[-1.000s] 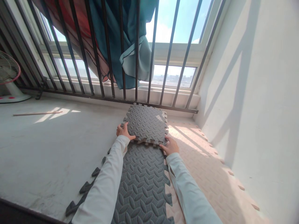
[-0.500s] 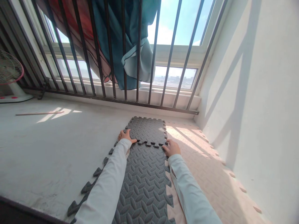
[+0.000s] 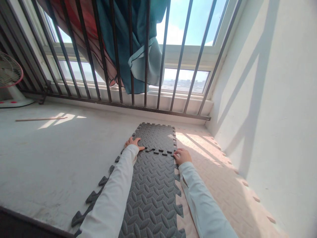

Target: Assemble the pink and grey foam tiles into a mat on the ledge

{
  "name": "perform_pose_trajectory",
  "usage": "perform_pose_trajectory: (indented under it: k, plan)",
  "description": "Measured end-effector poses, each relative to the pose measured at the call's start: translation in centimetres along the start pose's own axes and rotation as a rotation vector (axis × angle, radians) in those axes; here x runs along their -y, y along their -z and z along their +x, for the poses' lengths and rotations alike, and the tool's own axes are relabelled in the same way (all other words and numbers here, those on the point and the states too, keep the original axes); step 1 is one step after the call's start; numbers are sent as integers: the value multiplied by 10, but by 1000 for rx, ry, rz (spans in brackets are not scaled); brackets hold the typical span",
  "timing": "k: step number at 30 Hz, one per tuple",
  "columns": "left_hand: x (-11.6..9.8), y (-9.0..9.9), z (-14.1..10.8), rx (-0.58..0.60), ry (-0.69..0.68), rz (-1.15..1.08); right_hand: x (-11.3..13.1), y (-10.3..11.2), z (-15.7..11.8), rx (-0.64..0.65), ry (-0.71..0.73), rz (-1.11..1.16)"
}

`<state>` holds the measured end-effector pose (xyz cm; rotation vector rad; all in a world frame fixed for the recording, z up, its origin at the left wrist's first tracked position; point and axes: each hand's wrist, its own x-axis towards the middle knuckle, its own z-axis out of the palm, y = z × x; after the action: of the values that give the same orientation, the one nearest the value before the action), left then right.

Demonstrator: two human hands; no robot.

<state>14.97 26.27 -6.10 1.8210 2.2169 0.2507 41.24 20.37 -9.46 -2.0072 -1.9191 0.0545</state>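
Observation:
Two dark grey interlocking foam mats lie end to end, both with a raised oval tread pattern. My left hand (image 3: 133, 143) grips the left edge of the far foam mat (image 3: 158, 135), thumb stretched along the toothed seam and fingers curled at the edge. At the seam's right end, my right hand (image 3: 182, 155) pinches the mat's corner between thumb and fingers. The near foam mat (image 3: 153, 188) stretches back between my forearms. Dark gaps show between several teeth along the seam. The right hand's fingertips partly hide the corner there.
Pale pink foam mats (image 3: 215, 178) cover the floor along the white wall (image 3: 284, 109) at right. Dark railing bars (image 3: 146, 66) stand before the window, a curtain (image 3: 123, 43) behind them. At left are a fan (image 3: 10, 74) and a thin stick (image 3: 41, 119) on the floor.
My right hand has shifted slightly at the seam's right end, its fingers drawn closer together. The left hand stays at the left edge. The view has tipped a little.

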Motion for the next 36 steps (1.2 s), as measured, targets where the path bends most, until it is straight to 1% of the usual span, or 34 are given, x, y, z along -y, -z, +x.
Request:
perform_pose_trajectory:
  k: [5, 8, 10, 11, 15, 18, 21, 23, 27, 31, 36]
  plan:
    - [5, -2, 3, 27, -40, 24, 7, 3, -3, -12, -7, -41]
    - [-2, -8, -2, 77, -26, 100, 11, 3, -4, -21, -22, -51]
    - [-15, -14, -9, 80, -27, 148, 12, 3, -4, -28, -44, -48]
    - [-23, -19, -14, 69, -50, 162, 13, 3, -4, -34, -57, -43]
    - [-59, -39, -37, 28, -233, 144, 14, 3, -5, -26, -60, -47]
    - [-72, -52, -50, -9, -257, 112, 15, 5, -5, 11, -39, -81]
    - [-72, -59, -53, -48, -265, 102, 19, 9, -6, 32, -40, -108]
    - [-70, -60, -52, -49, -263, 93, 22, 11, -7, 39, -46, -122]
    - [-71, -60, -50, -33, -258, 80, 30, 15, -9, 30, -76, -168]
    - [-74, -57, -51, -14, -253, 96, 34, 17, -11, 29, -36, -211]
    - [-76, -57, -53, -11, -244, 107, 37, 19, -12, 57, -31, -236]
